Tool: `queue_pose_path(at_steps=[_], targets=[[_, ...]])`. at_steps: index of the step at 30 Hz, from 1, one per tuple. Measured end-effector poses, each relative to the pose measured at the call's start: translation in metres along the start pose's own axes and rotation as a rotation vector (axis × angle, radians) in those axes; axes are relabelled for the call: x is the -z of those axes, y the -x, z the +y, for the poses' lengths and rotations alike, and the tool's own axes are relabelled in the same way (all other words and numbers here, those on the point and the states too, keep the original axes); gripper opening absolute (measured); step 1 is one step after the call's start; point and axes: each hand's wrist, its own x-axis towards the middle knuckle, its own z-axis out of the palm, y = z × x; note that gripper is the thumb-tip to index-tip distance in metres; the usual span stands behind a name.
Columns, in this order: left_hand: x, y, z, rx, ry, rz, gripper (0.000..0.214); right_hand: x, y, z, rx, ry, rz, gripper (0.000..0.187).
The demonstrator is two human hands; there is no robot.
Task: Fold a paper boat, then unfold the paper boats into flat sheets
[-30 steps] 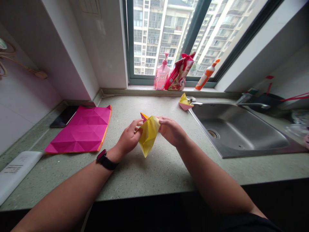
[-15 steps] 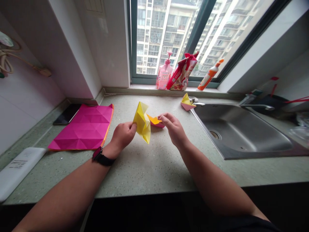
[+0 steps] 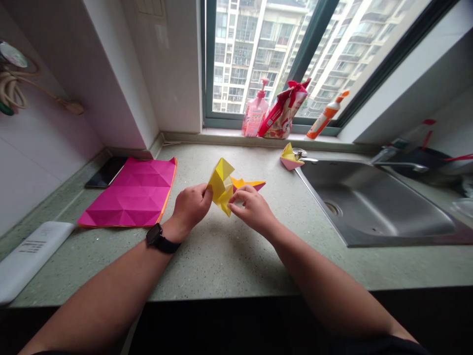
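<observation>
A yellow sheet of folded paper (image 3: 220,183) with creases is held up above the counter. My left hand (image 3: 192,204), with a black watch on its wrist, grips its left edge between thumb and fingers. My right hand (image 3: 253,209) pinches at the lower right corner of the same paper, thumb and forefinger forming a ring. Just behind that hand, an orange and pink folded paper piece (image 3: 258,186) rests on the counter, partly covered by the fingers and the yellow paper.
On the left of the speckled counter (image 3: 221,266) lie creased magenta sheets (image 3: 133,192), a dark phone (image 3: 105,172) and a white device (image 3: 35,256). A yellow and pink paper piece (image 3: 290,159) sits beside the steel sink (image 3: 391,207). A pump bottle (image 3: 254,116) stands on the windowsill.
My right hand has left the orange and pink piece and come down and left to the yellow paper's corner. The yellow paper has turned, showing more of its inner folds.
</observation>
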Motion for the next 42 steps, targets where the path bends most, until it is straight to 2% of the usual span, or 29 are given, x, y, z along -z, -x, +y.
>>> queue_pose_path(at_steps=[9, 15, 19, 25, 28, 31, 35, 42], targets=[[0.001, 0.001, 0.001, -0.028, -0.07, 0.014, 0.047, -0.002, -0.003, 0.009, -0.073, -0.204, -0.043, 0.01], [0.001, -0.001, -0.001, -0.024, -0.075, 0.029, 0.05, -0.002, -0.005, 0.012, -0.079, -0.238, -0.036, 0.013], [-0.005, -0.003, -0.005, 0.019, 0.055, -0.033, 0.059, -0.003, -0.003, 0.011, -0.033, -0.202, -0.025, 0.012], [-0.017, -0.005, -0.013, 0.082, 0.324, -0.286, 0.057, 0.0, 0.0, 0.004, 0.129, -0.05, 0.041, 0.006], [-0.022, -0.003, -0.011, 0.097, 0.472, -0.276, 0.054, 0.001, 0.002, -0.001, 0.179, -0.036, 0.049, 0.009], [-0.028, -0.001, -0.003, 0.203, 0.569, -0.227, 0.05, 0.0, 0.004, -0.005, 0.199, -0.04, 0.065, 0.01], [-0.034, -0.001, 0.005, 0.326, 0.6, -0.222, 0.045, -0.002, 0.006, -0.009, 0.194, -0.073, 0.084, 0.008], [-0.037, -0.004, 0.0, 0.369, 0.681, -0.231, 0.048, -0.002, 0.005, -0.009, 0.123, -0.228, 0.111, 0.011]])
